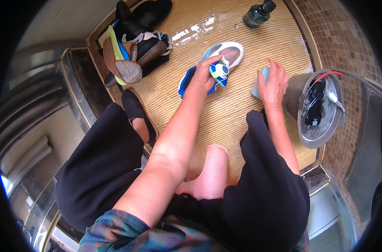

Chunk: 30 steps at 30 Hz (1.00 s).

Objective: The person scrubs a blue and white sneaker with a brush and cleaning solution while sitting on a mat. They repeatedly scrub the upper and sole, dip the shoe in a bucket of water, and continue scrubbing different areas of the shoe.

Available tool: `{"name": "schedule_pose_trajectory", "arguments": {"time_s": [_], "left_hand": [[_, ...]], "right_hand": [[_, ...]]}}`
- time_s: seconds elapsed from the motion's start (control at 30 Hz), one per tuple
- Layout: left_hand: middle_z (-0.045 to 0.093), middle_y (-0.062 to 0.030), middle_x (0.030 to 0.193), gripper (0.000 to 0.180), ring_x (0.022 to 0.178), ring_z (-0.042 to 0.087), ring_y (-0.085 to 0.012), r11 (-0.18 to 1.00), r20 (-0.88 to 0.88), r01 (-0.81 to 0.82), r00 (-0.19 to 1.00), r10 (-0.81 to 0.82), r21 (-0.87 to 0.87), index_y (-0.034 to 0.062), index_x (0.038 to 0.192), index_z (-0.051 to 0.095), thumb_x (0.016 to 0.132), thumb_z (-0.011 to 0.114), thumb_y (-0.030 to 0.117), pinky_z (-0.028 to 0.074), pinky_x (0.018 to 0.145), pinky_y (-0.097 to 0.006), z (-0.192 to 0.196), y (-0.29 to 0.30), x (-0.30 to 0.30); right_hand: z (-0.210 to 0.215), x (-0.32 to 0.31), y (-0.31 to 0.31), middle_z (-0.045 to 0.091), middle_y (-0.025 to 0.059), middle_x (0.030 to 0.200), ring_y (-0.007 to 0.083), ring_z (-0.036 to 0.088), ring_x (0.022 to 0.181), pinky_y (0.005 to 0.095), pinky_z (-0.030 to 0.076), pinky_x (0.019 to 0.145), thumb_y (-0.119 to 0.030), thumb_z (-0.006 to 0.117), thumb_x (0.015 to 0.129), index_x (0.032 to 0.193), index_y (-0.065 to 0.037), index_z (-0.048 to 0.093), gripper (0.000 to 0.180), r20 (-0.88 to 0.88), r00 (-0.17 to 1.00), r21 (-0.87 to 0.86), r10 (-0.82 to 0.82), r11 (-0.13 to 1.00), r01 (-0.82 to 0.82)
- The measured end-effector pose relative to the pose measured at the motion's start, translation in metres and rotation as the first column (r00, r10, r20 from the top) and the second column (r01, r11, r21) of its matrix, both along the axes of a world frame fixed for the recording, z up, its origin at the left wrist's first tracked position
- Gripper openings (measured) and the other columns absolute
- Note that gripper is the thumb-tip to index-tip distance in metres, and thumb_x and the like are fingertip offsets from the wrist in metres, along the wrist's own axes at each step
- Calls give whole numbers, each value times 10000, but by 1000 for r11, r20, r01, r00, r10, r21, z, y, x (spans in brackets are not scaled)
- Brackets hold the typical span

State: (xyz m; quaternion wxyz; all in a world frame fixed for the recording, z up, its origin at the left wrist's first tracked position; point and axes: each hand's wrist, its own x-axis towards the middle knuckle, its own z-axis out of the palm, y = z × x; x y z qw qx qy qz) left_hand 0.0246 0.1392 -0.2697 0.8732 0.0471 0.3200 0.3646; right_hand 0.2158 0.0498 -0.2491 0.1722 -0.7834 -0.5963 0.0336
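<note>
A: In the head view, what does the person's left hand (204, 74) hold?
B: A white, grey and blue mesh sneaker (233, 52), out over the ribbed tan surface (165, 96).
A: And the right hand (275, 84)?
B: Thumb set apart from the fingers, it touches a pale blue-green block (265, 73) beside a round grey bucket (292, 103); whether it grips is unclear.
</note>
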Motion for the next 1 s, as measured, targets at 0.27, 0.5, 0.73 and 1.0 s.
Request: {"name": "schedule_pose_trajectory", "arguments": {"time_s": [0.27,0.5,0.73,1.0], "left_hand": [[624,-182,1177,495,1072,617,-264,999,-7,16,1000,-16,-41,-27,1293,481,849,640,125,522,893,-351,-3,-3,2],[668,-171,1072,410,893,657,-223,998,-41,41,998,-43,-50,-13,1229,517,873,605,170,549,774,-326,-9,-8,6],[668,-144,1053,386,940,657,-238,997,-92,27,995,-33,-67,-22,1191,558,866,600,181,550,815,-343,-5,-3,7],[653,-112,1046,368,928,646,-232,996,-30,15,999,-18,-91,0,1147,586,829,691,152,533,816,-346,15,1,4]], "right_hand": [[-13,-10,-29,379,293,1292,488,446,1123,511,426,931,-216,718,753,1459,-110,258,849,-113,989,-313,-99,948,60],[-26,-1,-16,450,288,1220,446,463,1123,464,406,963,-147,646,768,1458,-52,239,807,-315,926,-152,-206,974,165],[2,-23,15,470,267,1205,416,488,1091,455,426,948,-148,677,785,1401,-84,407,676,-131,975,145,178,977,-158],[10,-53,16,476,253,1196,382,543,995,444,494,822,-131,698,737,1376,-153,463,681,87,930,30,357,932,-361]]}}
